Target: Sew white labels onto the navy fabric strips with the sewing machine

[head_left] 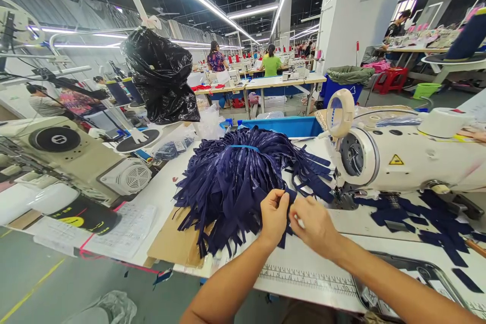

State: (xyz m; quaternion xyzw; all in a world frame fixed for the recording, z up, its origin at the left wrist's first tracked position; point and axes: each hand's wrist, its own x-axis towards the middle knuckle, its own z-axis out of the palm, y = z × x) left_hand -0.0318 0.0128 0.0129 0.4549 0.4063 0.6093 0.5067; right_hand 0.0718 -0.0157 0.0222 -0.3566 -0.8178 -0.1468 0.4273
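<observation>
My left hand [274, 216] and my right hand [313, 224] are close together in front of a big tied bundle of navy fabric strips [235, 177]. Between their fingertips a navy fabric strip [290, 196] is pinched; its lower part hangs behind the hands. Both hands are closed on it. A blue band [245, 148] circles the top of the bundle, and the loose strip ends fan out over the table. Just right of the hands, the sewing machine [395, 154] has its presser foot and needle area near more navy strips.
Cut navy pieces [436, 223] lie across the machine bed at right. A ruler tape [304, 278] runs along the table's front edge, beside a dark-rimmed tray [425, 273]. Cardboard [178, 238] lies under the bundle. A black plastic bag [159, 76] hangs at left. Co-workers sit farther back.
</observation>
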